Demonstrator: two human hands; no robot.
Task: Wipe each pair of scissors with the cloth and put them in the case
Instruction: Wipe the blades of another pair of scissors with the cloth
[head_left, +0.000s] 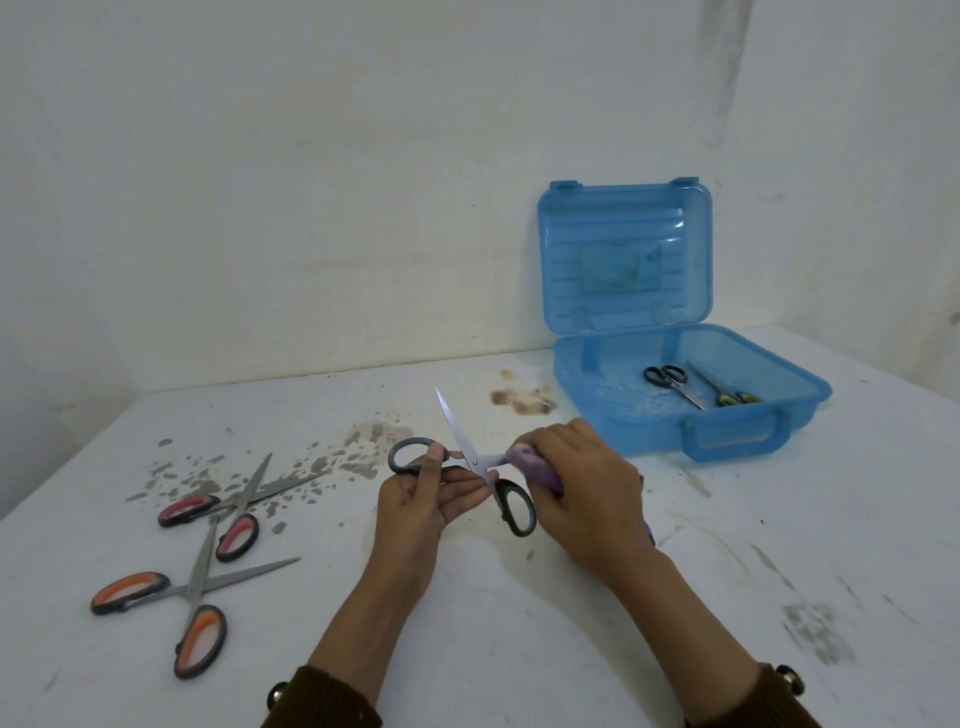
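Head view. While the left hand (431, 499) pinched the grey-handled scissors (474, 464) near the pivot, blades spread wide above the table (519, 649), the right hand (582, 488) gripped a purple cloth (524, 460) folded round one blade. That blade was hidden inside the cloth, and the cloth itself was mostly covered by the fingers. The other blade pointed up and away. Behind the right hand stood the blue case (691, 431), open, its lid (623, 260) upright against the wall (311, 182). A black-handled pair (667, 376) and a green-handled pair (727, 392) lay inside, side by side. Well to the left lay a red-handled pair (223, 512) and an orange-handled pair (192, 597), both open, with one orange-pair blade reaching the red handles. Whether they touched could not be told. Brown stains (522, 400) marked the tabletop between hands and case. Dark sleeves (322, 701) were cut off at the lower edge.
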